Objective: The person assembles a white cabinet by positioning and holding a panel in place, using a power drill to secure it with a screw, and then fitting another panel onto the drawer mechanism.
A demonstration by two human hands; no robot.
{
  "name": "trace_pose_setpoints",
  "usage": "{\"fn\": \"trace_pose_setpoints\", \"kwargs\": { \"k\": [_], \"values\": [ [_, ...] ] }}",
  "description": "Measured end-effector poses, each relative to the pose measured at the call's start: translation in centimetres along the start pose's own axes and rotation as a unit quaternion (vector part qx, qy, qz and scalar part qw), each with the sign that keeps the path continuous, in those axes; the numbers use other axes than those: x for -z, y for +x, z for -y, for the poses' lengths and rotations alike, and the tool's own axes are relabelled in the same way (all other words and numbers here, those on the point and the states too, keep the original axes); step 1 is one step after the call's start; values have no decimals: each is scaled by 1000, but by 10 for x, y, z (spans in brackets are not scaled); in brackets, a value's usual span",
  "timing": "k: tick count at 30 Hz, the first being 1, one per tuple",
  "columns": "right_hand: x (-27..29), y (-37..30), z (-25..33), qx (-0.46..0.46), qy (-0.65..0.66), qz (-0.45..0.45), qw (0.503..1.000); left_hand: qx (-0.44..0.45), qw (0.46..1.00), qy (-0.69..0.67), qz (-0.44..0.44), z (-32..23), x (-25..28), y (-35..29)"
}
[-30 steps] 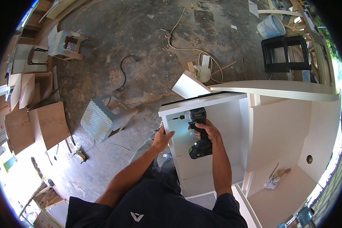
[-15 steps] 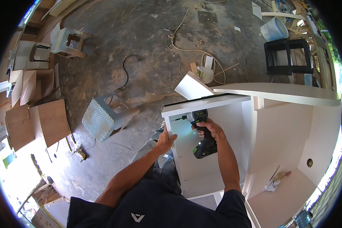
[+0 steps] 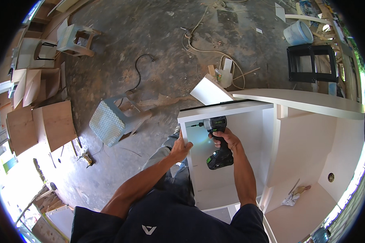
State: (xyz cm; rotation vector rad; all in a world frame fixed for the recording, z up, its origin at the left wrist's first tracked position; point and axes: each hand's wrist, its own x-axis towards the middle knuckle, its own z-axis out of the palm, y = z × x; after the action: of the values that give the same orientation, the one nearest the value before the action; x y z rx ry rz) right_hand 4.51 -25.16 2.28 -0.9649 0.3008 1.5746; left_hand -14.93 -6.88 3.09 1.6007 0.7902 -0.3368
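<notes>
My right hand point(image 3: 226, 138) is wrapped round the grip of a black and green cordless drill point(image 3: 220, 158). The drill is inside a white cabinet point(image 3: 247, 133), with its bit pointing left at the inner face of the side panel point(image 3: 186, 156). A bluish light from the tool falls on the white surface. My left hand point(image 3: 181, 149) clasps the edge of that side panel, thumb on the inner side and fingers on the outside. Whether the bit's tip touches the panel, I cannot tell.
A blue-white plastic stool point(image 3: 106, 124) stands left of the cabinet. Further off are a loose white board point(image 3: 210, 90), a hose point(image 3: 209, 51), a black frame point(image 3: 312, 63) and a bucket point(image 3: 298, 33). Brown boards point(image 3: 59, 127) lean at the left. Another power tool point(image 3: 86, 158) lies on the floor.
The whole scene has shifted slightly to the right in the view. Both hands keep their holds, and the drill remains close to the side panel.
</notes>
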Motion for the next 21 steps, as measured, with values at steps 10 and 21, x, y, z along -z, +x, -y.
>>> {"fn": "trace_pose_setpoints", "kwargs": {
  "k": [10, 21],
  "values": [
    [-5, 2, 6, -12, -15, 3, 1000, 9, 1000, 4, 5, -8, 3, -1],
    [-9, 4, 5, -2, -20, 2, 1000, 16, 999, 26, 40, 2, 1, 4]
  ]
}}
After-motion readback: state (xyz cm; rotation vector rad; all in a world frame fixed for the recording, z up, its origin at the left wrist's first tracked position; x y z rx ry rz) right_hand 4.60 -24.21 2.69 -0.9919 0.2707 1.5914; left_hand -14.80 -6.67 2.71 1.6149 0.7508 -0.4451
